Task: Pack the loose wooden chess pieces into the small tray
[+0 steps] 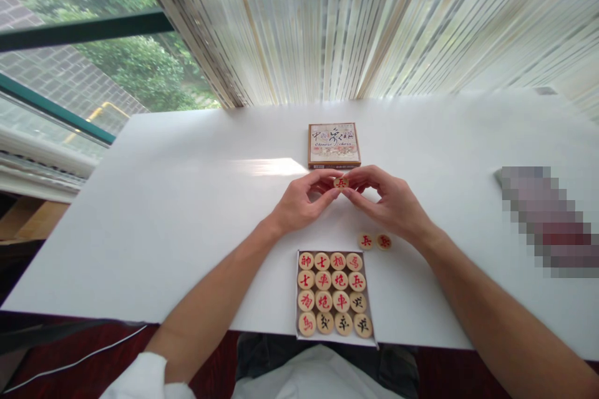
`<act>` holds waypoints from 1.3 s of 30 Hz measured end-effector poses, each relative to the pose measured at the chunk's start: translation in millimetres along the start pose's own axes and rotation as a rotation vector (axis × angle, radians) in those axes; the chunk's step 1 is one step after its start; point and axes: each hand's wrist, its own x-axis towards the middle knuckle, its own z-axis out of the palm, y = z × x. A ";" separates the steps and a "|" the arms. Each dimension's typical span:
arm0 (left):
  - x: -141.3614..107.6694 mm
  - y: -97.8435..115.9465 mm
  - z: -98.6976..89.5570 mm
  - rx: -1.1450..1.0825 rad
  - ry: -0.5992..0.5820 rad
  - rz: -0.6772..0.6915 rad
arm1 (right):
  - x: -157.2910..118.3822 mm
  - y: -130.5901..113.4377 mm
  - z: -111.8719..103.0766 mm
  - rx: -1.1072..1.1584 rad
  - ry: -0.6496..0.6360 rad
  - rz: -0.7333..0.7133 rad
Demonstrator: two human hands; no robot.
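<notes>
Between the fingertips of both hands is a round wooden Chinese chess piece (341, 183) with a red character facing me. My left hand (304, 199) pinches it from the left and my right hand (381, 196) from the right, just in front of the lidded box. Two more red-marked pieces, a left one (365, 240) and a right one (384, 241), lie side by side on the table below my right hand. Nearer to me, an open box tray (369, 299) holds rows of pieces, most with red characters and several with black ones.
The Chinese chess box lid (334, 144) lies flat behind my hands on the white table (187, 243). A blurred-out object (547, 218) rests at the right. Blinds (318, 25) hang along the table's far edge, with a window at the left.
</notes>
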 end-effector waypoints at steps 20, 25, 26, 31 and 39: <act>1.7 -4.6 -15.6 0.509 0.042 0.137 | 0.5 5.4 -3.0 0.507 -0.041 0.283; 1.5 -4.6 -14.3 0.560 -0.030 0.121 | 1.0 5.8 -1.8 0.499 -0.019 0.262; 1.4 -4.7 -14.1 0.567 -0.035 0.119 | 1.0 5.6 -1.8 0.489 -0.014 0.252; 3.1 1.9 -16.4 0.572 -0.102 0.097 | -0.5 3.2 -2.6 0.441 -0.014 0.197; -40.4 67.6 -27.0 0.613 -0.292 -0.171 | -5.4 -13.8 -3.7 0.455 -0.030 0.146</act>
